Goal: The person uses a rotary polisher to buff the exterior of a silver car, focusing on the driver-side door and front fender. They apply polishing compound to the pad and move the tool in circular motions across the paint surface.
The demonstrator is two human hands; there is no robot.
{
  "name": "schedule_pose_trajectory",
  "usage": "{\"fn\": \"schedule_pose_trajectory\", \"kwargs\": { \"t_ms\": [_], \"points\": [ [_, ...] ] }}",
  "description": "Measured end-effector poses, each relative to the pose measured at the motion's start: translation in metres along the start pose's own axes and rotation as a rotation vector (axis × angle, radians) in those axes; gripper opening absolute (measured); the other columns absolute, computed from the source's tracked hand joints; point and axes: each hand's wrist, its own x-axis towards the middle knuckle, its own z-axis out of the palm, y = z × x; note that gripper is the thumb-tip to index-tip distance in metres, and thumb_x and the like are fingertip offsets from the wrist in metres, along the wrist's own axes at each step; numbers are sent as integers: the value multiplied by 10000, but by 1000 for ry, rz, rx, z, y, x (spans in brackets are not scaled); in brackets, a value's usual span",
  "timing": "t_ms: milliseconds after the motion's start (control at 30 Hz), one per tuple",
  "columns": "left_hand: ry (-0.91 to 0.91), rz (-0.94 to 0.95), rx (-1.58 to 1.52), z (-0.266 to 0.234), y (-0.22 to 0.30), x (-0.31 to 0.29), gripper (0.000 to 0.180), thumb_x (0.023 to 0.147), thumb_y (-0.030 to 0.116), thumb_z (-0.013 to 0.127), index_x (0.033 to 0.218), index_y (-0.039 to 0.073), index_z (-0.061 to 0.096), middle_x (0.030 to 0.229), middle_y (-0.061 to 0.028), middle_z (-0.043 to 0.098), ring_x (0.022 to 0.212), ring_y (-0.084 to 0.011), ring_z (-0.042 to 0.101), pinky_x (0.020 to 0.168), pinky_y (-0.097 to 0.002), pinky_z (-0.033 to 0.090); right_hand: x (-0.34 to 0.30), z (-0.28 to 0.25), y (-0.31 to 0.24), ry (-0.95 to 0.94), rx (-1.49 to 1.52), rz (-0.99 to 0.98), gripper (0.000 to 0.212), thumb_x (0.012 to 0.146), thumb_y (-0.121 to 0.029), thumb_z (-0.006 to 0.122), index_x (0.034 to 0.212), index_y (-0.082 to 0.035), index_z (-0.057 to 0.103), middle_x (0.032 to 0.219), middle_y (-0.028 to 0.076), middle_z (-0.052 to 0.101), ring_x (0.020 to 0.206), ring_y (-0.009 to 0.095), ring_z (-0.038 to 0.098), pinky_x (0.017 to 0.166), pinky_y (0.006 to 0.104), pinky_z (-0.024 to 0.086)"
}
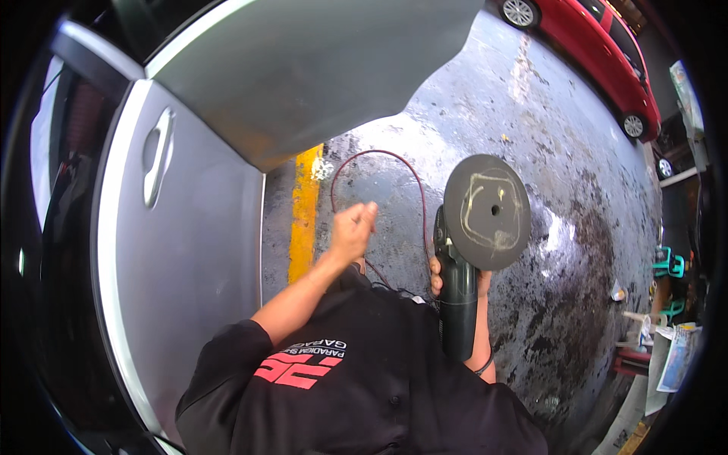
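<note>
My right hand (436,277) is wrapped round the dark body of a power polisher (457,303), held upright at my right side. Its round grey pad (485,214) faces me, with a small centre hole and pale yellowish smears. Most of that hand is hidden behind the tool. My left hand (352,230) is raised in front of my chest, its fingers curled closed; whether anything is inside cannot be made out. A thin dark red cord (379,152) loops on the floor beyond both hands, passing behind the left one.
A grey car door (205,250) with a silver handle (158,158) stands close on my left; another grey panel (303,83) juts out ahead. A yellow stripe (305,205) crosses the stained floor. A red car (584,61) is far right, turquoise stools (669,262) and clutter nearer.
</note>
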Motion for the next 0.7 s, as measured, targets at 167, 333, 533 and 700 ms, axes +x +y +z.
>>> {"fn": "schedule_pose_trajectory", "kwargs": {
  "t_ms": [167,333,533,700],
  "points": [
    [103,221,59,-50,19,119,174,1025,175,761,1059,9,722,896,-4,711,802,-80,634,727,-264,528,55,3,-26,39,-13,-79,959,872,-642,774,1512,1,465,1135,339,632,872,439,756,768,531,685],
    [157,77,79,-101,35,198,282,1026,249,771,848,45,693,742,2,671,686,-69,607,663,-262,502,89,-12,-53,50,-36,-50,964,876,-652,769,1515,-1,456,1182,326,612,935,433,743,806,523,668],
    [284,133,-65,-100,70,258,194,1040,220,747,1040,29,717,902,14,698,796,-74,631,761,-253,530,118,-36,-108,98,-106,24,946,862,-654,776,1485,-10,473,1180,312,618,921,427,734,801,505,663],
    [231,-51,135,-58,52,263,167,994,171,803,937,30,733,818,34,694,746,-47,592,686,-247,503,146,-51,-165,147,-119,79,945,866,-678,731,1439,40,512,1118,304,661,858,408,754,740,490,676]
  ]
}}
